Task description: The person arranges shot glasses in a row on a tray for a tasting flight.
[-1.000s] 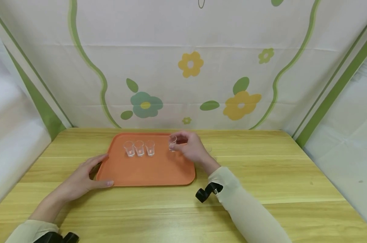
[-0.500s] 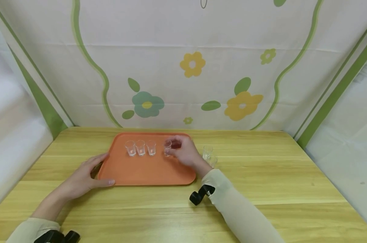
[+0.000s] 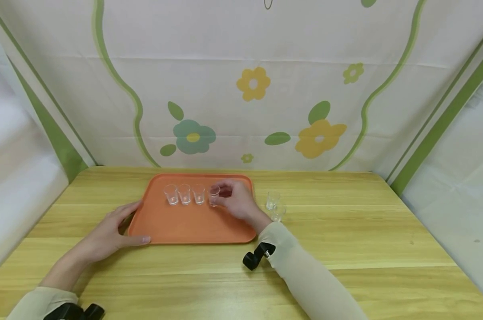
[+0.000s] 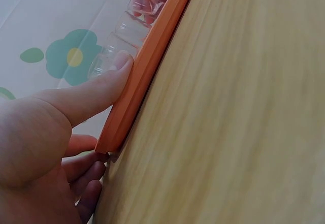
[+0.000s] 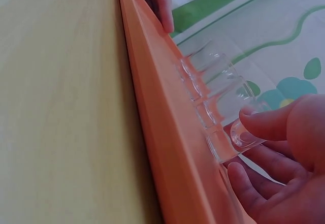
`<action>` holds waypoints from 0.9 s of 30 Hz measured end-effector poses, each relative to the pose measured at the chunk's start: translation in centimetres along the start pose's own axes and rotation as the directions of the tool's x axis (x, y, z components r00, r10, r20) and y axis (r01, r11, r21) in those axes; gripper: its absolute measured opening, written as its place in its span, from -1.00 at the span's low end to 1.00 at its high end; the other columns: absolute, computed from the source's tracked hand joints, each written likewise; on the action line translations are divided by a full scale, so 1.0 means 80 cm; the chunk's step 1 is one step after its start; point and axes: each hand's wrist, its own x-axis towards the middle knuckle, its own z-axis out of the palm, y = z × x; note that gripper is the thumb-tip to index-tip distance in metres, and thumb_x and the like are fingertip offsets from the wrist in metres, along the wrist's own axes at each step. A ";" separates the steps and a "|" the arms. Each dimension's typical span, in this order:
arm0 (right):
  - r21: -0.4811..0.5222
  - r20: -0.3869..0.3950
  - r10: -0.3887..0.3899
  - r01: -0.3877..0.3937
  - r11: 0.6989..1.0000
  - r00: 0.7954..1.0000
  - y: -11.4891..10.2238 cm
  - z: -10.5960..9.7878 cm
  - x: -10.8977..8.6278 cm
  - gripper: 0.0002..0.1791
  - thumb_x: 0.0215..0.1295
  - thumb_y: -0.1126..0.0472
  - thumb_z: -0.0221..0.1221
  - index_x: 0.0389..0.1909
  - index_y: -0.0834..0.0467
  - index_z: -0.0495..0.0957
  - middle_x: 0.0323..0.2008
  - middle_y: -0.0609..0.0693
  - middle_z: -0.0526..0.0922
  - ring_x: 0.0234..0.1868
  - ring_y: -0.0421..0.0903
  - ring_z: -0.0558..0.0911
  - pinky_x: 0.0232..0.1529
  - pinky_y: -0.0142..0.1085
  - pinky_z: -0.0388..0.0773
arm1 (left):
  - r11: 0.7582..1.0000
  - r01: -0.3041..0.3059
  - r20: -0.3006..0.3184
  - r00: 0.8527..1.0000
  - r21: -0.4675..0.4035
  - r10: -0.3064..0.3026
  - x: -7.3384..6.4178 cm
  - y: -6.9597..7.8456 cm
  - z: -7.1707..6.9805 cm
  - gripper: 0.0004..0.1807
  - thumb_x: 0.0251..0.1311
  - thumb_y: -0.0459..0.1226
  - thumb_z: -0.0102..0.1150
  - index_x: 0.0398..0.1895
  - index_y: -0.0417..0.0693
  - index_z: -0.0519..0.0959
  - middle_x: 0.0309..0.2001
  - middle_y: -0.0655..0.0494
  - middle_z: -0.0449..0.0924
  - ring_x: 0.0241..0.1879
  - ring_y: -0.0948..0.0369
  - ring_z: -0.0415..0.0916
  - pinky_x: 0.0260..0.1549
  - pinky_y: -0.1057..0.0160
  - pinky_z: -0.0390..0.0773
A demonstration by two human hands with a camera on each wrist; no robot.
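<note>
My right hand (image 3: 237,200) pinches a small clear shot glass (image 3: 214,196) between thumb and fingers, over the orange tray (image 3: 185,226). Three more clear glasses stand upright in a row to its left, the closest being the third glass (image 3: 199,194). In the right wrist view the held glass (image 5: 244,132) is slightly tilted, beside the row; whether its base touches the tray cannot be told. My left hand (image 3: 109,235) holds the tray's near left corner, thumb along the front rim and fingers at the left side. The left wrist view shows the thumb (image 4: 96,89) against the rim.
Two more clear glasses, a rear glass (image 3: 272,200) and a front glass (image 3: 279,213), stand on the wooden table (image 3: 325,249) right of the tray. A white flower-printed cloth (image 3: 225,102) rises behind the table's back edge.
My right hand has carried its glass leftward over the tray, close to the row of three. The two glasses on the table have come into view from behind the arm. My left hand stays put.
</note>
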 end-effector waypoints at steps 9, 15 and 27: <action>-0.015 0.006 0.009 -0.008 1.000 1.000 -0.003 0.004 0.000 -0.65 0.34 0.22 0.45 0.12 0.12 0.72 0.03 0.01 0.81 0.10 -0.03 0.75 0.21 -0.15 0.68 | 1.000 -0.003 0.002 1.000 -0.004 0.003 0.000 -0.001 0.000 0.18 0.21 -0.07 0.56 0.71 -0.25 0.02 0.61 -0.50 0.03 0.53 -0.51 0.00 0.31 -0.58 0.21; -0.002 0.011 0.026 -0.026 1.000 1.000 -0.003 0.003 0.000 -0.60 0.33 0.22 0.46 0.16 0.14 0.70 0.03 0.02 0.80 0.08 -0.05 0.75 0.17 -0.20 0.68 | 1.000 0.001 0.000 1.000 -0.021 -0.001 0.000 -0.001 0.000 0.19 0.19 -0.03 0.57 0.72 -0.20 0.03 0.62 -0.46 0.04 0.55 -0.48 0.00 0.33 -0.56 0.20; 0.090 0.001 0.032 -0.032 0.995 1.000 -0.017 -0.011 -0.007 -0.41 0.31 0.25 0.46 0.36 0.14 0.57 0.15 0.16 0.74 0.15 0.04 0.71 0.10 -0.16 0.71 | 1.000 -0.005 0.006 1.000 -0.028 0.005 -0.001 -0.002 0.001 0.18 0.21 -0.06 0.56 0.72 -0.22 0.01 0.62 -0.49 0.00 0.55 -0.51 -0.01 0.33 -0.57 0.20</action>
